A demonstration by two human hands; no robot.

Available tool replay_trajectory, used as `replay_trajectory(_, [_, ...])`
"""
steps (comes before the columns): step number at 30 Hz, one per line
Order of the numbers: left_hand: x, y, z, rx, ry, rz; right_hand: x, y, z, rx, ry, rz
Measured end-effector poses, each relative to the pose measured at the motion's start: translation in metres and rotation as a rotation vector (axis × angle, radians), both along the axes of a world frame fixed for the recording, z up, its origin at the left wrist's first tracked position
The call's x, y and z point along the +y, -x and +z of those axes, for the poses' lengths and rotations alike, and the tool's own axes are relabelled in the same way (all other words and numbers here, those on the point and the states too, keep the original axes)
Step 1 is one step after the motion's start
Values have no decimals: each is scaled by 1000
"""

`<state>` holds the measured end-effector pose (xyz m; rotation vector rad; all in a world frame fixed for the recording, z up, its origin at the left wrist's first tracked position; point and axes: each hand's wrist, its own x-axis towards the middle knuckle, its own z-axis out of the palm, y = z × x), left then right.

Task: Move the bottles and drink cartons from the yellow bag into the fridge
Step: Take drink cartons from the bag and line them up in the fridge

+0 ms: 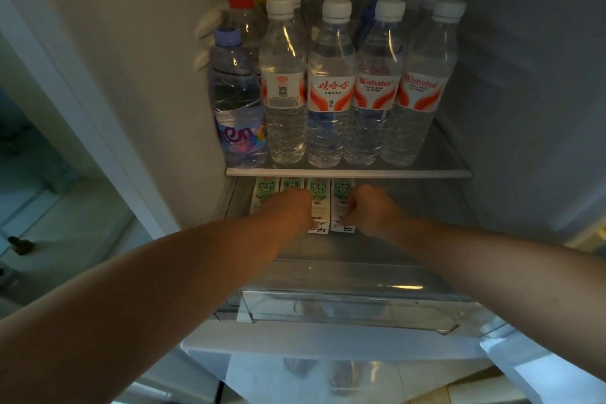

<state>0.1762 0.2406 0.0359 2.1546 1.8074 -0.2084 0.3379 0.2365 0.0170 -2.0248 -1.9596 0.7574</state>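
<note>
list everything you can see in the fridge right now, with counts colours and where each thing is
glass shelf: one, clear with white front edge, mid-fridge
white-capped bottles: four in front row, more behind uncountable, clear with red-white labels, on the glass shelf
purple-label bottle: one, lilac cap, front left of that shelf
red-capped bottle: one, clear, behind the purple-label bottle
milk cartons: four visible, white and green, under the glass shelf
clear drawer: one, transparent, below the cartons
left hand: one, grips third carton from left
right hand: one, grips fourth carton
</note>
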Motion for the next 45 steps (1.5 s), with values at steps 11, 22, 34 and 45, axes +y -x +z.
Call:
replay_trajectory(11, [0,2,2,3,69,2,-5,2,11,6,39,58])
replay_trajectory(22, [-17,14,48,-125,206,-101,-21,3,48,15,-31,278])
replay_trajectory(34, [-71,51,56,-284,-217,-73,-102,9,85,-238,-203,154])
replay_trajectory(45, [-156,59,46,-125,-571,15,-170,16,72,-393,-401,159])
